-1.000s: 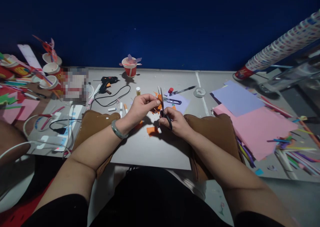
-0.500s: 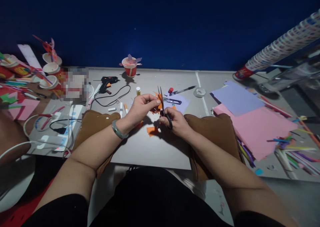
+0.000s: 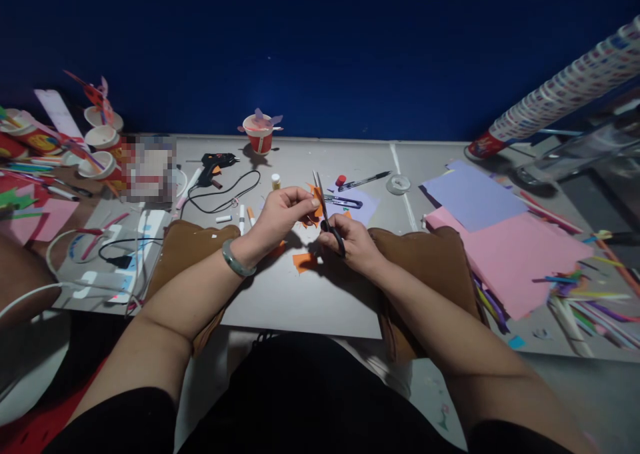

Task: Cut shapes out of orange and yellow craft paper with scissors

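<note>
My left hand (image 3: 287,215) pinches a small piece of orange paper (image 3: 317,201) between thumb and fingers. Black-handled scissors (image 3: 325,209) are gripped in my right hand (image 3: 354,242), their blades pointing away from me along the right side of that paper. How far apart the blades are is hard to make out. Below the hands an orange paper scrap (image 3: 304,262) lies on the table, and more orange bits are partly hidden under my left hand. Behind the scissors are a purple paper sheet (image 3: 367,204), thread snips (image 3: 345,201) and a red cap (image 3: 341,181).
A black glue gun (image 3: 217,166) with its cord lies back left, near a decorated paper cup (image 3: 260,137). Brown cushions (image 3: 425,274) flank the work spot. To the right are pink paper (image 3: 525,261), a tape roll (image 3: 399,185) and a long cup stack (image 3: 565,87). A power strip (image 3: 143,254) sits left.
The orange paper has tilted slightly in my left hand, and the scissor blades have shifted a little with it. Both hands otherwise stay in nearly the same place.
</note>
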`<state>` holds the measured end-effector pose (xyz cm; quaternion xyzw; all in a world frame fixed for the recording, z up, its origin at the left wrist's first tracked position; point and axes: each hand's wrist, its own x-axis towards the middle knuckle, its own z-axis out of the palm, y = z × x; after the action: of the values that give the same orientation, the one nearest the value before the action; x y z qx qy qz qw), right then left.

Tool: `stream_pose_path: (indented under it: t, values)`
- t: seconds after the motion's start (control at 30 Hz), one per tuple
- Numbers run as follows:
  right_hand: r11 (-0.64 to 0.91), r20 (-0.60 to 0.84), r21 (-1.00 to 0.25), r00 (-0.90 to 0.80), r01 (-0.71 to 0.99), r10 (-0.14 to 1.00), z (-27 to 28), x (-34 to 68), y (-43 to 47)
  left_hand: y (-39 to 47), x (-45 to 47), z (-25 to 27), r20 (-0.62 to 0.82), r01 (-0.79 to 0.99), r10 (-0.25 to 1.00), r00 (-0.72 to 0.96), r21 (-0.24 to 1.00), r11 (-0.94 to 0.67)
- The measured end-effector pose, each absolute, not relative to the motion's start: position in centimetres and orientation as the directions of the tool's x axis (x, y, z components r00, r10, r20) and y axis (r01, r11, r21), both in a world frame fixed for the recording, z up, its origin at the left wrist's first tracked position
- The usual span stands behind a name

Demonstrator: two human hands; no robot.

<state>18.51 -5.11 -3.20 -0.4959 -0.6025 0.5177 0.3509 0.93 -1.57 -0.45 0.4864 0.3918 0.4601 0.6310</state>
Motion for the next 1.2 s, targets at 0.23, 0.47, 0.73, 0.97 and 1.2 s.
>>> stream_pose_path:
  t: [0.23, 0.47, 0.73, 0.97, 1.2]
  values:
    - [-0.018, -0.087, -0.968, -0.269, 0.249, 0.959, -2.96, 18.58, -5.12, -1.49, 0.92, -0.56, -0.037, -0.241, 0.961, 0.276, 0.965, 0.107]
    - [0.003, -0.074, -0.960, -0.264, 0.281, 0.962, -3.00, 18.70, -5.08, -1.43, 0.87, -0.44, -0.028, -0.239, 0.959, 0.284, 0.966, 0.099]
    - [0.033, -0.047, -0.955, -0.260, 0.296, 0.965, -3.29, 18.80, -5.16, -1.45, 0.75, -0.54, -0.014, -0.234, 0.958, 0.286, 0.969, 0.084]
    - [0.054, -0.022, -0.958, -0.257, 0.282, 0.966, -3.21, 18.65, -5.16, -1.45, 0.90, -0.37, -0.010, -0.237, 0.960, 0.280, 0.968, 0.079]
    - [0.065, -0.013, -0.951, -0.251, 0.301, 0.968, -3.17, 18.77, -5.16, -1.50, 0.78, -0.47, -0.003, -0.219, 0.959, 0.285, 0.973, 0.069]
